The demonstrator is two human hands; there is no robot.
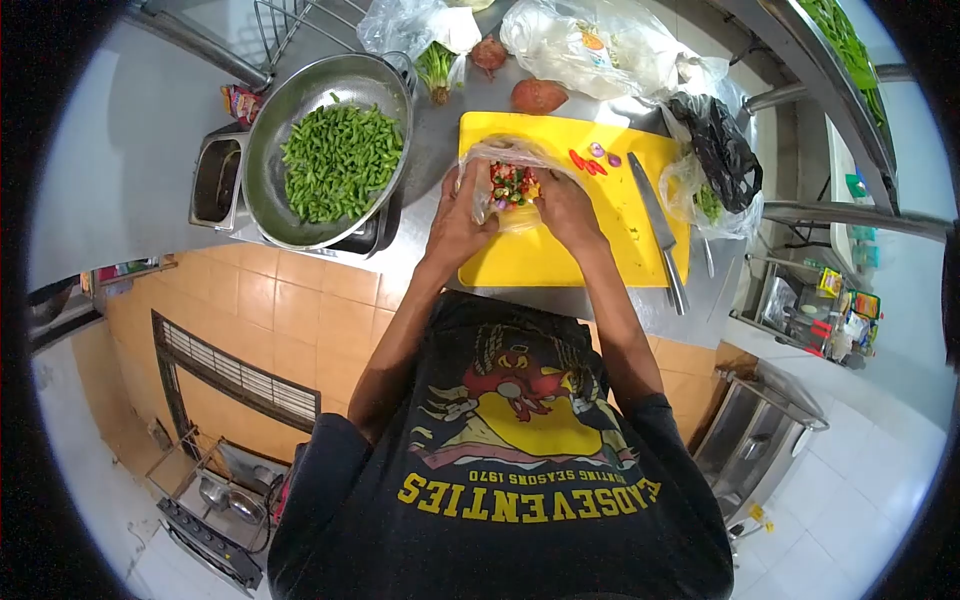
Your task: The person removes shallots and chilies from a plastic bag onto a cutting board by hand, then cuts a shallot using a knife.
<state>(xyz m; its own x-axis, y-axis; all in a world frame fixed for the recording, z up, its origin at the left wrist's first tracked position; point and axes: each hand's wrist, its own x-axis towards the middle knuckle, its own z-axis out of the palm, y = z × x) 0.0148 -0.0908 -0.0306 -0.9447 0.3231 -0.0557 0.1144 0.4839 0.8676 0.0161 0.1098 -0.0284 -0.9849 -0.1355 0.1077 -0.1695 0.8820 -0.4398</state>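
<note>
A clear plastic bag [518,150] with chopped red, green and yellow pieces [512,186] inside lies over a yellow cutting board [620,240]. My left hand [460,217] is closed on the bag's left edge. On its right edge is my right hand [570,210], fingers closed round the plastic, some fingertips hidden in it. Red slices [588,163] and small purple onion pieces [597,150] lie on the board, right of the bag. A large knife [657,223] rests along the board's right side, blade tip away from me.
Left of the board stands a big metal pan [262,150] of cut green beans [340,160]. Behind the board are a reddish-brown tuber [539,96], an onion [488,55], green stalks [436,70] and plastic bags [570,45]. A black bag [718,150] is at right.
</note>
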